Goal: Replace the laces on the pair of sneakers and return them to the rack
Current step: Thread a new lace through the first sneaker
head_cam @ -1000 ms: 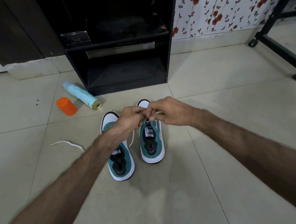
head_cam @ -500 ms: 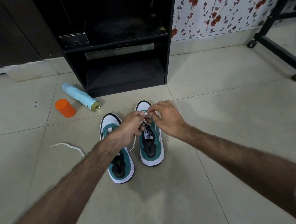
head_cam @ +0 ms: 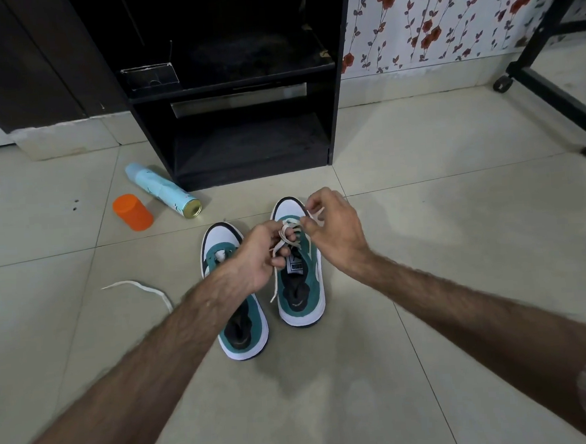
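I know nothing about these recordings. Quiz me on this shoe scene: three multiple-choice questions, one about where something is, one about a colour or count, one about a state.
1. Where does the spray can lie?
A. on the floor by the rack's left corner
B. inside the rack
C. between the sneakers

2. What colour is the cap beside it?
A. blue
B. orange
C. black

3. What are the hands doing?
A. resting flat on the floor
B. lifting a sneaker
C. both pinching the lace

Answers: 1 A, it lies on tile beside the rack. 2 B, plainly orange. 3 C, left hand and right hand hold it over the right sneaker.
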